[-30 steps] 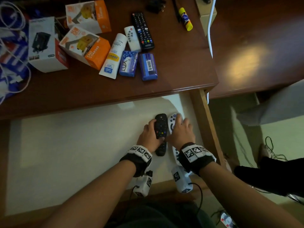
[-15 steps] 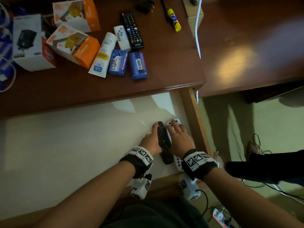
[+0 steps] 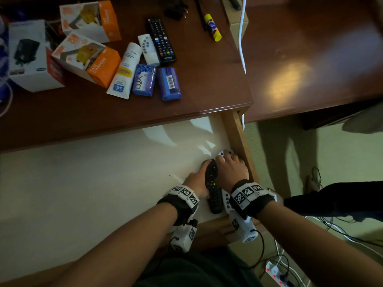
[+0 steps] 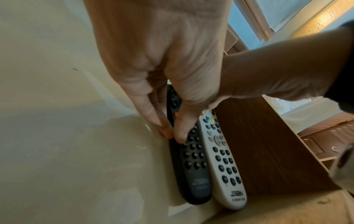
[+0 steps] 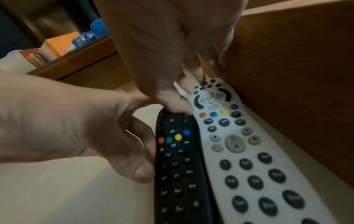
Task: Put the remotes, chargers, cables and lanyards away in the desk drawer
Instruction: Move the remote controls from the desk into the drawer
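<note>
both remotes [image 3: 213,189] seemingly nearer drawer wall [image 3: 241,141]

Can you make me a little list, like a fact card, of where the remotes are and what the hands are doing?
Black remote: lying in the drawer, beside the white one.
White remote: lying in the drawer, along its wooden right wall.
Left hand: fingers curled on the black remote's left edge.
Right hand: fingertips resting on the white remote's far end.
Still on the desk: long black remote, small white remote, orange charger boxes.
</note>
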`<state>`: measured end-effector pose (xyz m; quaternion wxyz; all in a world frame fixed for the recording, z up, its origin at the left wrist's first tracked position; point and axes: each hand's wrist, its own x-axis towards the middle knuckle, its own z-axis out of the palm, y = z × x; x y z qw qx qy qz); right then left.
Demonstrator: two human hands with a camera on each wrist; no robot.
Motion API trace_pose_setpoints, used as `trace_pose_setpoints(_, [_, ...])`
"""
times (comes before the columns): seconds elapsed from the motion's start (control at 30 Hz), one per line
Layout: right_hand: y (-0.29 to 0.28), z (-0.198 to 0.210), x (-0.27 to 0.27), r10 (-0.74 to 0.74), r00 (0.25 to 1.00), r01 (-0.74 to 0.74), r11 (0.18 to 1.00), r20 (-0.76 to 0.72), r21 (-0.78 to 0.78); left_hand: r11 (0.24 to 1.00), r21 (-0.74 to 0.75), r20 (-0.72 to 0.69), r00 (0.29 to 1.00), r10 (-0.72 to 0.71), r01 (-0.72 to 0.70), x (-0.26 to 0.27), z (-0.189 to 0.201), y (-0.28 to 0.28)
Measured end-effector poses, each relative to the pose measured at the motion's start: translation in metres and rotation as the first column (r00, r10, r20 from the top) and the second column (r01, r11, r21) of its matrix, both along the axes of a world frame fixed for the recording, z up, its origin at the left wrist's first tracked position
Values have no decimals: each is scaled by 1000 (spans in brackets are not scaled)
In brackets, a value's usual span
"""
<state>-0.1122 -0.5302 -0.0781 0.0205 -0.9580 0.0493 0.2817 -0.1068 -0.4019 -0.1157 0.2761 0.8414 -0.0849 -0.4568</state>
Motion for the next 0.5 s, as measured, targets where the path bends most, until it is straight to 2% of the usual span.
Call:
trace_pose_setpoints(0.17, [1, 4, 4, 8, 998, -6, 1000, -60, 30, 1000, 23, -47, 999, 21, -20, 0, 3, 1])
trace_pose_setpoints(0.5, [1, 23, 29, 50, 991, -42, 997, -123, 71, 987, -161, -241, 970, -26, -13, 8, 8, 18])
